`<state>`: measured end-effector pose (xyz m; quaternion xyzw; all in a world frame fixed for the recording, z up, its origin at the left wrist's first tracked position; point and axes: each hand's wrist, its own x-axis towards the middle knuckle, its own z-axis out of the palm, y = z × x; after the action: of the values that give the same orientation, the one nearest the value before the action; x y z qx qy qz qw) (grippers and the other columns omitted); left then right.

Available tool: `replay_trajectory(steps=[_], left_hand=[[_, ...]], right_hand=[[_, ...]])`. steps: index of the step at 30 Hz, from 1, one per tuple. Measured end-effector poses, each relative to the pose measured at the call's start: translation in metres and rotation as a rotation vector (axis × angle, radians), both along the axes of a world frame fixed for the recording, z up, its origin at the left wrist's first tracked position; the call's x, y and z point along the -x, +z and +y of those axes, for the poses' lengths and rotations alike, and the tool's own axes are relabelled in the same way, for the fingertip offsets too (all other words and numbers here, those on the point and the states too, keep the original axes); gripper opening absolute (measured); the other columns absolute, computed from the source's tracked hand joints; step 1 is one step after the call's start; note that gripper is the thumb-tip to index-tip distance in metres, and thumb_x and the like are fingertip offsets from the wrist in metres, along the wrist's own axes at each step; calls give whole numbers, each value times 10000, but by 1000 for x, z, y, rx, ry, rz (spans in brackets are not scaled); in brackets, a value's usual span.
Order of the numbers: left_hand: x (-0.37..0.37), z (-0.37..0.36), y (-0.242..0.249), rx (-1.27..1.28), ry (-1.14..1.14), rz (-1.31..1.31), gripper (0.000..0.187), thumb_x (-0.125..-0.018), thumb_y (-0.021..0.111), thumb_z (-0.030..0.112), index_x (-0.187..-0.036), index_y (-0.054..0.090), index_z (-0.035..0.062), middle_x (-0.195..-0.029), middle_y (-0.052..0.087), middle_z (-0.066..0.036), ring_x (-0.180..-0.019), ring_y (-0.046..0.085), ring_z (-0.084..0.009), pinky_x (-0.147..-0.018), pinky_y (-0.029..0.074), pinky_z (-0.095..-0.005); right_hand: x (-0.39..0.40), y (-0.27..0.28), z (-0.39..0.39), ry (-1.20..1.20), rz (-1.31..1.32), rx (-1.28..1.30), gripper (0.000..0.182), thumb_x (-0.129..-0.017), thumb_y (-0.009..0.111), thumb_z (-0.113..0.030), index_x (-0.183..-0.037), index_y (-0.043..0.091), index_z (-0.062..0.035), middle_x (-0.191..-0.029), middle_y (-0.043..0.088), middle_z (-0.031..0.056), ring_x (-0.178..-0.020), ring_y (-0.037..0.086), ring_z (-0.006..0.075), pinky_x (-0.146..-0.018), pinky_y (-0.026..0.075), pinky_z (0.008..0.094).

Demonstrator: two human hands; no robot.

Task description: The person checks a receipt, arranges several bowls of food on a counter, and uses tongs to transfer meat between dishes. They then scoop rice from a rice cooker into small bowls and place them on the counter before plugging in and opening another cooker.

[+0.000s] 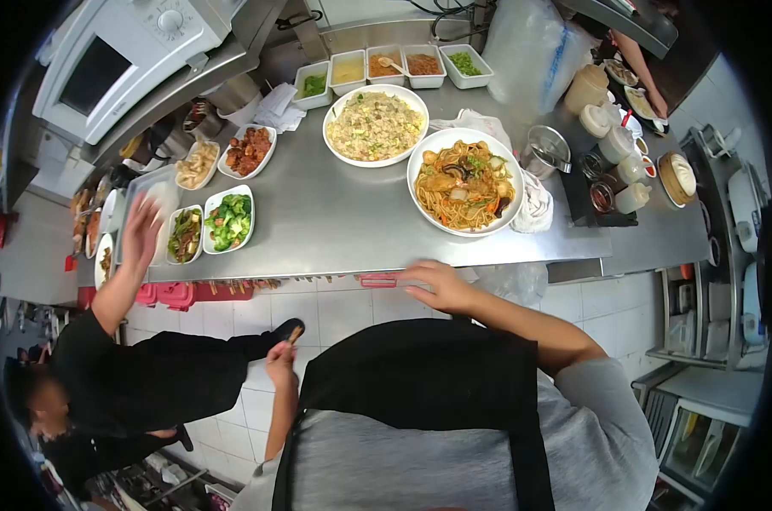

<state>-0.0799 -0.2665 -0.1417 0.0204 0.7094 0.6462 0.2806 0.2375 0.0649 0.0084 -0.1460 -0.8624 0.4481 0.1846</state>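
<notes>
My left hand (281, 364) is closed around a small brownish thing (295, 334), too small to make out, below the counter's front edge. At that edge hovers my right hand (441, 287), its fingers apart and nothing in them. The nearest dish to it is a round white plate of noodles (463, 186) with vegetables. A white plate of fried rice (376, 126) sits behind and left of the noodles. Farther left on the steel counter (318, 223) are square bowls of broccoli (228, 221) and mixed greens (184, 235).
A co-worker (147, 375) at the left holds one hand over the counter. Meat (248, 152) and topping trays (348, 70) stand behind. Jars and bottles (614, 145) line the right, beside a metal cup (544, 152) and white cloth (534, 204). Another person's arm (637, 68) shows at upper right.
</notes>
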Motion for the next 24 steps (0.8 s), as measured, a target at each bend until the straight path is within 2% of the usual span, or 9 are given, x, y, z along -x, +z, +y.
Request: replay_trajectory(steps=[3, 7, 8, 11, 13, 16, 20, 23, 24], left_hand=[[-69, 91, 87, -23, -99, 7, 224, -826, 632, 3, -1030, 569, -66, -934, 628, -130, -822, 642, -200, -729, 543, -269], [-121, 234, 205, 35, -421, 578, 168, -861, 603, 64, -987, 603, -47, -829, 652, -80, -738, 626, -128, -628, 493, -239], [-116, 267, 203, -35, -480, 730, 181, -849, 616, 75, -997, 600, -28, -799, 648, -79, -696, 617, -114, -600, 487, -248], [-140, 352, 259, 236, -631, 1131, 269, -761, 658, 91, -1018, 591, 54, -756, 643, -158, -690, 644, -286, -616, 498, -359], [-141, 393, 255, 332, -690, 1279, 295, -766, 662, 117, -1046, 572, 102, -724, 642, -128, -692, 631, -278, -650, 496, -362], [-143, 429, 241, 544, -836, 1308, 409, -787, 657, 168, -1164, 507, 115, -767, 653, -151, -747, 637, -320, -682, 494, -406], [-155, 424, 218, 406, -632, 1217, 523, -852, 602, 265, -1303, 378, 121, -826, 642, -194, -731, 636, -320, -664, 504, -392], [-152, 384, 180, 196, -566, 485, 503, -899, 528, 410, -1232, 415, 51, -897, 576, -92, -676, 576, -170, -600, 494, -314], [-155, 365, 156, 95, -562, 269, 503, -913, 470, 457, -1207, 430, 50, -917, 573, -105, -739, 588, -186, -613, 499, -325]], right_hand=[[-76, -19, 8, -285, 29, 365, 237, -855, 601, -168, -1047, 595, -30, -954, 634, 89, -790, 623, 176, -701, 499, 308], [-126, -16, 51, -479, 195, 1071, 330, -898, 558, -210, -1167, 490, -31, -947, 624, 119, -804, 626, 178, -712, 512, 288], [-126, -5, 61, -473, 159, 1123, 406, -919, 527, -273, -1198, 418, 1, -965, 609, 163, -837, 628, 219, -731, 519, 313], [-121, 4, 88, -455, 92, 1295, 435, -927, 509, -329, -1145, 431, 39, -1011, 590, 181, -884, 619, 228, -754, 514, 329], [-120, -8, 102, -385, 107, 1349, 452, -930, 498, -350, -1102, 429, 62, -1043, 570, 201, -937, 604, 254, -790, 507, 353], [-115, -21, 111, -336, 155, 1458, 435, -933, 493, -291, -1135, 379, 77, -1044, 558, 222, -961, 599, 298, -817, 509, 378], [-103, -23, 110, -380, 291, 1502, 388, -877, 508, -135, -1156, 370, 96, -1044, 557, 222, -944, 607, 335, -812, 527, 402], [-101, -26, 115, -329, 290, 1557, 368, -835, 518, -98, -1131, 422, 98, -1041, 567, 224, -898, 622, 337, -789, 536, 403], [-101, -24, 108, -367, 302, 1557, 371, -810, 512, -83, -1135, 460, 90, -1044, 581, 210, -866, 633, 328, -762, 543, 396]])
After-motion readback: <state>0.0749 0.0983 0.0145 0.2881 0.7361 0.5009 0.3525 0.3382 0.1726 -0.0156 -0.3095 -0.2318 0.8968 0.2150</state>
